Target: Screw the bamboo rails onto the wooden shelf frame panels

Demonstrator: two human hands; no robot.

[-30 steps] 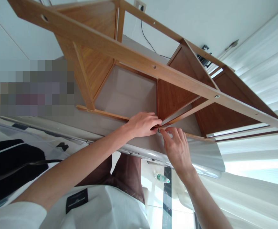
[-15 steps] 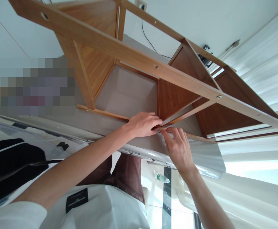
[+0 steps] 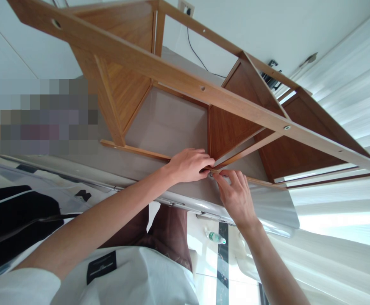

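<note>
A brown wooden shelf frame (image 3: 172, 71) with slanted-looking panels lies across the grey tabletop (image 3: 175, 118). My left hand (image 3: 189, 166) is closed around its near lower rail (image 3: 143, 152), where a divider panel (image 3: 234, 131) meets it. Just to the right, my right hand (image 3: 235, 197) pinches a small metal piece (image 3: 211, 173) against the rail's outer side. Its exact kind is mostly hidden by the fingers. A round metal fitting (image 3: 287, 127) shows in the upper rail, and open holes are visible elsewhere along that rail.
The rounded table edge (image 3: 185, 201) runs close to my body. Behind the frame, a black cable (image 3: 197, 55) hangs from a wall socket (image 3: 186, 8). White curtains (image 3: 356, 76) are at right. A plastic bottle (image 3: 215, 238) lies on the floor; a blurred area covers the left.
The view shifts very slightly, so the frame appears a little further left. Both hands stay at the same joint, the right fingers still pinching the small metal piece.
</note>
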